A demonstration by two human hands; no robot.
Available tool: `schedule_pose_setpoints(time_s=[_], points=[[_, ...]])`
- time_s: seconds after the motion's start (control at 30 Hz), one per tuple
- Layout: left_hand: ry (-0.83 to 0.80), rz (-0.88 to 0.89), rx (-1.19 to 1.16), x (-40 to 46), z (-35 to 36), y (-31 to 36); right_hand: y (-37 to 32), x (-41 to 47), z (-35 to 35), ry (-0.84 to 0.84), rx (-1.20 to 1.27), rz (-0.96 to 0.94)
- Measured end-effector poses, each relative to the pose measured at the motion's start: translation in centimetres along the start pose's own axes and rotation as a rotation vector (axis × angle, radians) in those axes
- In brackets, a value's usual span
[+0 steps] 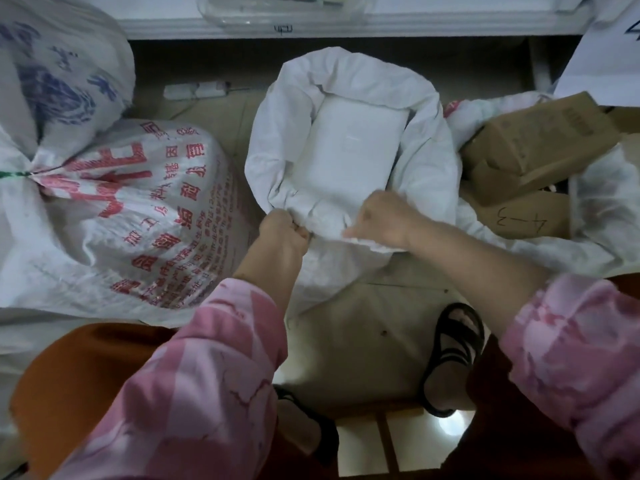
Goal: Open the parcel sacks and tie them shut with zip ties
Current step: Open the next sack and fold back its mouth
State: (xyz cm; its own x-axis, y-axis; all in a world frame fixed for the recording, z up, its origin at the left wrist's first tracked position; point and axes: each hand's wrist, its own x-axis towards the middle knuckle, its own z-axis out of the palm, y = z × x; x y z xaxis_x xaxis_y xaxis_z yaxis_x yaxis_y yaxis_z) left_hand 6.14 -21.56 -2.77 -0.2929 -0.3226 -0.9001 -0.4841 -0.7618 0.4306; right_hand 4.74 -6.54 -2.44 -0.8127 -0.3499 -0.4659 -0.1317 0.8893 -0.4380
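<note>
Head view, white sack: the open white sack [349,140] stands on the floor straight ahead of you, its mouth rolled down in a thick collar and spread wide.
Parcel inside: a flat white packet [353,150] lies in the sack's mouth, face up.
Your left hand: your left hand [282,232] has its fingers curled tight on the near rim of the sack, gripping a bunch of the fabric.
Your right hand: your right hand [384,220] grips the same near rim just to the right, fingers folded over the edge, the two fists close together but apart.
Sleeves: both forearms come out of pink patterned sleeves [194,382].
Tied sack: at your left a full sack with red print [138,216] lies on its side, touching the white sack's left flank; its neck is gathered and bound with a green tie [15,174].
Blue-print sack: a sack with blue print [59,74] sits behind it, at far left.
Boxes: brown cardboard boxes [540,143] are piled at your right on white sacking, one marked by hand.
Floor: a pale tiled floor [356,344], dimly lit, with your black sandals [453,355] on it.
Far wall: a white power strip [197,90] lies on the floor under a pale shelf edge [311,27].
</note>
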Motion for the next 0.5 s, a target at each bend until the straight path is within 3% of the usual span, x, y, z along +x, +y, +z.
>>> schedule_pose_setpoints(time_s=[0.1, 0.2, 0.33, 0.4, 0.5], points=[[-0.019, -0.01, -0.008, 0.3, 0.7, -0.2, -0.4, 1.4, -1.4, 0.069, 0.005, 0.024], [-0.08, -0.009, 0.134, 0.2, -0.1, -0.3, -1.2, 1.8, -1.0, -0.006, -0.044, 0.063], [-0.163, -0.008, 0.137, 1.0, -1.1, 0.0, -2.4, 1.6, 0.5, 0.055, -0.308, -0.001], [-0.109, 0.03, 0.148, 0.7, -1.0, 0.3, -2.2, 1.3, 1.4, 0.173, -0.425, -0.101], [-0.024, 0.134, 0.439, 0.2, -1.0, -1.0, -1.8, 1.1, 2.5, 0.236, -0.542, -0.186]])
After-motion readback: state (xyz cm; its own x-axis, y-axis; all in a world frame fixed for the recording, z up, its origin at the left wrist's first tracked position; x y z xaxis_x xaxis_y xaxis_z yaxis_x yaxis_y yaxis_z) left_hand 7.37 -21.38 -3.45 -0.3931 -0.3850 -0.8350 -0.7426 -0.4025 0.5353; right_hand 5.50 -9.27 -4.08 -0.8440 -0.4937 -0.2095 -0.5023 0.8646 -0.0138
